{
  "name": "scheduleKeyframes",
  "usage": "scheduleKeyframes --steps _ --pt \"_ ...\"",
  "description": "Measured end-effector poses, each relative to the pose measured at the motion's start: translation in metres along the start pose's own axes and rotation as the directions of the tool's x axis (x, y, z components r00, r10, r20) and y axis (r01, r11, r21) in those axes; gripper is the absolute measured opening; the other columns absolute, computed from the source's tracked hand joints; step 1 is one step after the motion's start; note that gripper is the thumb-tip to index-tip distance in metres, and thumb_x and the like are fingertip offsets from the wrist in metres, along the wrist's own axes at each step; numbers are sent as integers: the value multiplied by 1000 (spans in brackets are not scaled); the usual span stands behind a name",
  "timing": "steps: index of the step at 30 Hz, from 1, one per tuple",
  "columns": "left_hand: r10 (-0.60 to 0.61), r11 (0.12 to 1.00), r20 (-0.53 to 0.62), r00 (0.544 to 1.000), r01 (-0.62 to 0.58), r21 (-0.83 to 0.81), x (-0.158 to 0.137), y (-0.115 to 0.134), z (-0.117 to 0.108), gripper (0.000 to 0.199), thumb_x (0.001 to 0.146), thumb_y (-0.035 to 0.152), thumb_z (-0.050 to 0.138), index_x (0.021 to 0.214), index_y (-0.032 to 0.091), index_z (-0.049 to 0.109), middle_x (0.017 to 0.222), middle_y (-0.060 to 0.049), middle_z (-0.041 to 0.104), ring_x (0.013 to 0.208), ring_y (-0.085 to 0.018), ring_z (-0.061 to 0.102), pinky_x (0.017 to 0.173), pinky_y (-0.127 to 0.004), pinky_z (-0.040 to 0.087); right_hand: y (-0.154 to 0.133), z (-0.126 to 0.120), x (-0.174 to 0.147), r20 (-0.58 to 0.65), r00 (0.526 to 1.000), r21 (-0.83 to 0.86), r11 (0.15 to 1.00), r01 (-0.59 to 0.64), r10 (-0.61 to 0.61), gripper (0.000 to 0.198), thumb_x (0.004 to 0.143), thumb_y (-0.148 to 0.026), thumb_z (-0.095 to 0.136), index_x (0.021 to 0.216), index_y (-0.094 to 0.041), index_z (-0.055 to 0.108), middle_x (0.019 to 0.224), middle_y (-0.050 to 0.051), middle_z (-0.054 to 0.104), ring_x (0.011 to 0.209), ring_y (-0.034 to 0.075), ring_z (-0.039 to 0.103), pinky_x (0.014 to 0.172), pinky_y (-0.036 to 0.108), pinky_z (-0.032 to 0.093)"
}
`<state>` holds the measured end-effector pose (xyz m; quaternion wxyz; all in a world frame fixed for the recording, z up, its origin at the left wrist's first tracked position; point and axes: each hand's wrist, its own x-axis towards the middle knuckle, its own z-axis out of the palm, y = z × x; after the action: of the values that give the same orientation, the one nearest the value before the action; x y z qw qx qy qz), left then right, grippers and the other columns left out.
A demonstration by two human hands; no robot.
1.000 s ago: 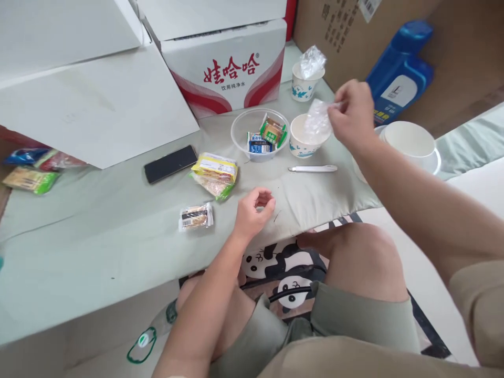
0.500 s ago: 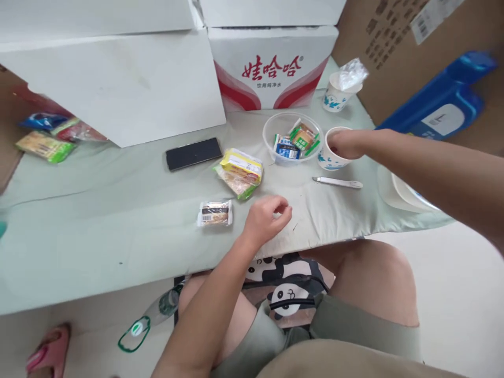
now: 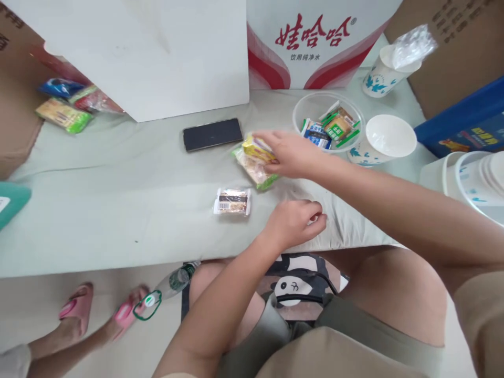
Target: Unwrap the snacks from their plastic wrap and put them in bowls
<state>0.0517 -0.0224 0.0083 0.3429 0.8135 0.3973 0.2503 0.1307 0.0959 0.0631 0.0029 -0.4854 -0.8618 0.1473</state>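
Note:
My right hand [image 3: 293, 152] has its fingers and thumb closed around a yellow snack packet [image 3: 258, 149]. This packet lies on top of a green-edged biscuit packet [image 3: 254, 170]. Close to the table's front edge, my left hand [image 3: 297, 223] rests with its fingers curled in and nothing visible in them. To its left lies a small clear-wrapped biscuit packet [image 3: 233, 202] with a dark band. Behind my right forearm stand a clear plastic bowl [image 3: 301, 118] holding several wrapped snacks and a paper cup [image 3: 368, 152] with clear plastic inside.
A black phone [image 3: 213, 135] lies before a white carton [image 3: 189, 63]. Crumpled wrap tops another paper cup [image 3: 378, 79]. A blue container [image 3: 468, 121] and plastic tubs [image 3: 444, 170] stand on the right. Snack packets [image 3: 65, 114] lie at left. Another person's feet [image 3: 76, 310] show below.
My right hand has come out of the paper cup and moved left onto the yellow packet. My left hand stays curled near the edge. The white knife is now out of sight. The view has shifted.

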Motion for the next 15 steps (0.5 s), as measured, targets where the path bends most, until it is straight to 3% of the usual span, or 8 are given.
scheduleKeyframes --steps 5,9,12,15 --pt "-28 999 8 1000 28 -19 -2 1 -5 26 95 30 48 74 20 59 75 -4 70 70 -17 63 66 -31 39 20 8 3 -238 971 209 976 61 -10 78 81 -21 70 153 -23 42 137 15 56 123 33 60 102 50 52" --pt "-102 989 -13 995 100 -112 3 3 -8 25 92 30 50 70 20 55 72 -3 67 69 -17 60 67 -32 39 16 -1 -31 -399 916 458 874 163 38 68 86 -34 69 149 -29 43 139 12 57 124 31 61 96 47 56" --pt "-166 956 32 986 169 -240 4 3 -9 22 91 32 53 72 20 57 71 -2 66 70 -17 60 70 -32 43 24 1 -80 -418 881 740 646 188 223 61 89 -49 67 143 -34 44 132 9 64 119 29 65 89 44 59" --pt "-253 841 181 951 308 -445 1 0 -12 25 88 42 62 92 18 65 93 -8 74 87 -22 69 81 -36 52 39 21 -133 -377 828 902 367 227 415 53 84 -59 69 130 -38 54 132 5 67 123 30 65 93 45 59"
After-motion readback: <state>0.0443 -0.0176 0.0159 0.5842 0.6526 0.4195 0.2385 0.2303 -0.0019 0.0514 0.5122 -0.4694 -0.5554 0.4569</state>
